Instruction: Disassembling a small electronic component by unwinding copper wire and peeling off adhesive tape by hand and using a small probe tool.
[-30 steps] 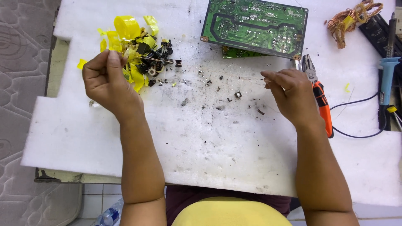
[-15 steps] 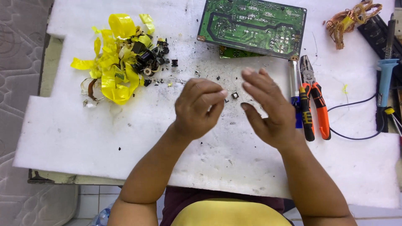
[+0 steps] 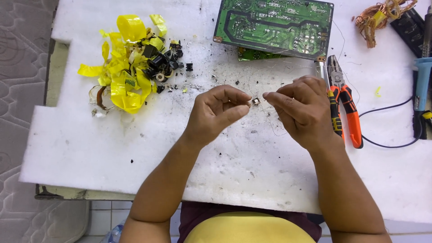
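Small metal ring (image 3: 256,101), greyish and round, sits right between your two hands above the middle of the white foam pad (image 3: 90,153), pinched at the fingertips from both sides. Nearest you, your forearms come up from the bottom edge over a yellow and maroon garment (image 3: 245,227), and they angle inward so the hands meet over the pad. Your left hand (image 3: 216,112) is curled, thumb and forefinger closed on the left side of the ring; your right hand (image 3: 302,110) has its fingertips closed on the right side, and a fine wire (image 3: 270,130) trails down from it across the pad, too thin to follow far. Just beside your right hand lie pliers (image 3: 346,108) with orange and black handles, jaws pointing away from you, touching the pad. Black specks and crumbs are scattered over the foam around your hands. Farther off on your left is a heap of yellow tape (image 3: 123,74) mixed with small black parts (image 3: 159,60). Beyond your hands a green circuit board (image 3: 274,24) lies flat, solder side up, with a second green piece peeking out under its near edge. At the far right, a blue-handled tool (image 3: 422,78) with a black cable, and a tangle of copper wire (image 3: 378,15) at the top
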